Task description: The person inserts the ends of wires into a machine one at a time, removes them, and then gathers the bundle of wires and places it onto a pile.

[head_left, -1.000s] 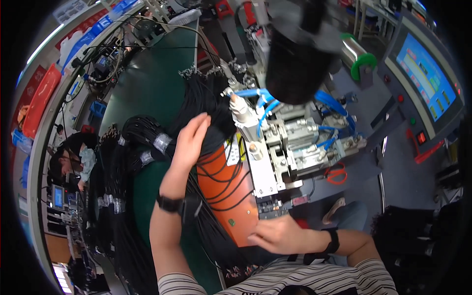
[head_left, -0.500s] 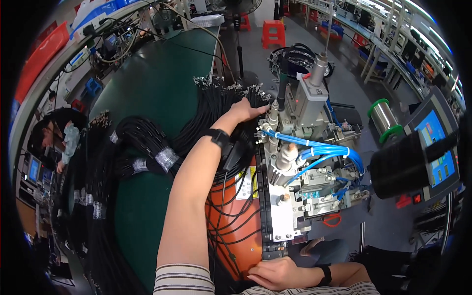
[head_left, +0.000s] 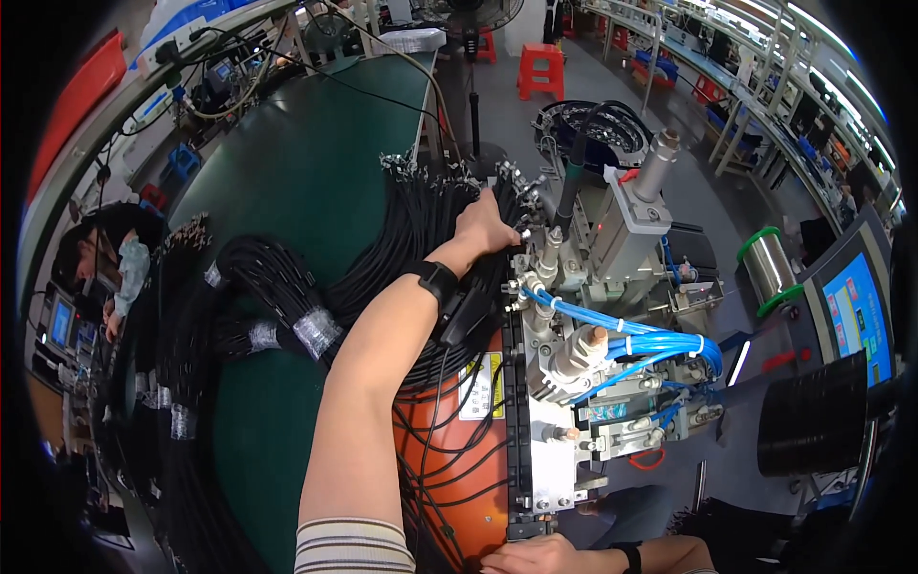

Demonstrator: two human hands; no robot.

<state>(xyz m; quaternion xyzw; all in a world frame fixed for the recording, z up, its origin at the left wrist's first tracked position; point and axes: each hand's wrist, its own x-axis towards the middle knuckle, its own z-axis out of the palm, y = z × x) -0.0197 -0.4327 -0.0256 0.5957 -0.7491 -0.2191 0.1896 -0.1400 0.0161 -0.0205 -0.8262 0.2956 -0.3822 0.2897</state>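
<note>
My left arm reaches forward across the black cables. My left hand (head_left: 485, 228) is closed at the far left corner of the metal machine (head_left: 553, 469), its fingers partly hidden. A small bright tip shows by its thumb, and it appears to pinch a black cable end. Around it lies a thick bundle of black cables (head_left: 402, 225) with shiny metal ends. At the lower edge, my right hand (head_left: 535, 557) is closed beside the near end of the machine's black rail (head_left: 514, 402). Whatever its fingers hold is hidden.
Blue air tubes (head_left: 669, 344) loop over the machine. Loose cables cross an orange panel (head_left: 488, 488). Tied cable bundles (head_left: 316, 330) lie on the green table (head_left: 277, 143). To the right are a wire spool (head_left: 768, 271) and a screen (head_left: 853, 320). Another person sits far left.
My left hand has turned and shifted slightly, its fingers now drawn in from the machine toward the cable ends. The right hand sits lower in view. The view has shifted a little.
</note>
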